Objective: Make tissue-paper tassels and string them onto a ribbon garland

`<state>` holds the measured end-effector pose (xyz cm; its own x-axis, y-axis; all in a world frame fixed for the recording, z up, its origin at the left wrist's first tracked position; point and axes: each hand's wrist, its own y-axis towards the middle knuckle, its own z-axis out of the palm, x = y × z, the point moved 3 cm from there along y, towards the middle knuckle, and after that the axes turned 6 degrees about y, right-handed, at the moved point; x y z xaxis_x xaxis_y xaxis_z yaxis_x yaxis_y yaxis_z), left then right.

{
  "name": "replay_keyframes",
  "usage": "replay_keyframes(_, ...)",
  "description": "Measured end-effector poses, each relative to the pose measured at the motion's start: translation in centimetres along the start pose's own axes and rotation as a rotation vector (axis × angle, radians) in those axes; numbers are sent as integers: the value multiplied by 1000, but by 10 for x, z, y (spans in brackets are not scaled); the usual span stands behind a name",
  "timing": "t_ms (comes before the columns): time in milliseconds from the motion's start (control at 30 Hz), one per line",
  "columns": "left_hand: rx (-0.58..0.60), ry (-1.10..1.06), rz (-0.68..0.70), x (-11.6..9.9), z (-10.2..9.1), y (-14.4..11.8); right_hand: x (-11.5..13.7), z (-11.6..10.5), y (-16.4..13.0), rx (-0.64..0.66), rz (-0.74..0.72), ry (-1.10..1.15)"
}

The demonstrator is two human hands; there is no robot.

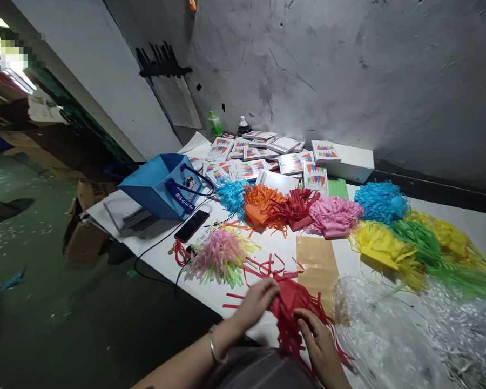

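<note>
Red fringed paper (289,324) hangs between my two hands at the near edge of the table. My left hand (257,303), below a silver bangle at the wrist, pinches its left side. On the other side my right hand (316,337) has thumb and fingers closed on the red fringe. More red fringed paper (295,292) lies spread on the tabletop just beyond, its loose strips reaching left and right. Close by to the left rests a pink, yellow and green fringe bundle (221,254).
Across the table run orange (263,205), dark red (297,208), pink (335,216), blue (380,201), yellow (384,248) and green (417,240) fringe bundles. Clear plastic (384,329) lies at right. A blue bag (156,183), phone (191,226) and printed packs (253,170) stand farther left and back.
</note>
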<state>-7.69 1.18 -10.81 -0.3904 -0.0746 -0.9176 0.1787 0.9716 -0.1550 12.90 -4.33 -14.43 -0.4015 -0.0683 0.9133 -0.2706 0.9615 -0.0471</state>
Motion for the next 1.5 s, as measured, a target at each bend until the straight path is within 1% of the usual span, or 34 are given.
replay_keyframes(33,-73,74,10,4,-29,10,-7,2,4,6,-1,-40)
replay_keyframes(100,-225,299,53,10,-91,31,-24,10,10,49,-23,-171)
replay_keyframes(133,-346,426,70,11,-118,40,-33,17,13,85,-45,-250)
replay_keyframes(167,-472,555,89,12,-137,46,-42,24,15,123,-71,-331)
replay_keyframes(200,-561,660,108,13,-146,50,-51,32,17,154,-98,-410)
replay_keyframes(233,-601,730,133,14,-144,52,-59,40,18,173,-124,-483)
replay_keyframes(267,-574,765,169,17,-130,51,-68,47,19,179,-150,-547)
replay_keyframes(300,-493,766,208,21,-106,50,-76,53,20,171,-179,-602)
replay_keyframes(333,-332,746,281,26,-74,47,-83,57,21,154,-213,-648)
replay_keyframes(400,91,688,437,40,-2,37,-96,62,21,93,-319,-713)
replay_keyframes(433,278,670,510,48,29,32,-101,62,20,60,-377,-733)
replay_keyframes(467,389,670,545,56,53,29,-105,62,19,31,-429,-744)
replay_keyframes(500,432,695,525,64,67,30,-109,61,17,9,-468,-748)
replay_keyframes(533,424,737,470,73,74,33,-112,59,16,-4,-495,-746)
replay_keyframes(567,361,791,391,80,72,38,-114,57,14,-11,-511,-742)
replay_keyframes(600,268,847,304,87,66,44,-115,56,12,-19,-518,-739)
replay_keyframes(633,161,898,230,92,56,48,-116,55,10,-33,-529,-736)
replay_keyframes(667,61,937,187,95,47,49,-117,54,9,-51,-540,-733)
replay_keyframes(700,-12,961,188,97,40,48,-117,54,8,-71,-550,-730)
replay_keyframes(733,-34,969,241,98,38,44,-117,54,7,-89,-558,-728)
replay_keyframes(767,-4,961,335,99,40,37,-117,55,7,-106,-565,-727)
replay_keyframes(833,136,911,557,101,55,19,-117,58,9,-127,-568,-723)
replay_keyframes(867,195,885,634,102,63,11,-117,59,10,-132,-564,-721)
replay_keyframes(900,221,866,669,104,71,5,-117,58,12,-140,-558,-719)
replay_keyframes(1000,164,851,627,108,82,2,-116,44,16,-184,-493,-721)
replay_keyframes(1100,148,839,607,107,80,8,-115,11,13,-250,-308,-778)
replay_keyframes(1167,147,819,588,105,78,9,-110,-11,5,-326,-164,-836)
replay_keyframes(1233,138,797,541,104,78,8,-100,-25,-3,-413,-71,-864)
replay_keyframes(1267,129,789,514,103,80,7,-93,-25,-6,-436,-61,-862)
replay_keyframes(1300,118,786,493,104,82,7,-86,-21,-6,-422,-89,-852)
replay_keyframes(1333,104,789,478,104,84,6,-79,-13,-5,-365,-156,-833)
replay_keyframes(1400,82,808,474,105,88,5,-70,10,2,-195,-356,-767)
replay_keyframes(1467,92,829,488,106,89,5,-71,29,12,-86,-506,-695)
replay_keyframes(1500,106,833,494,106,88,5,-76,33,16,-79,-532,-672)
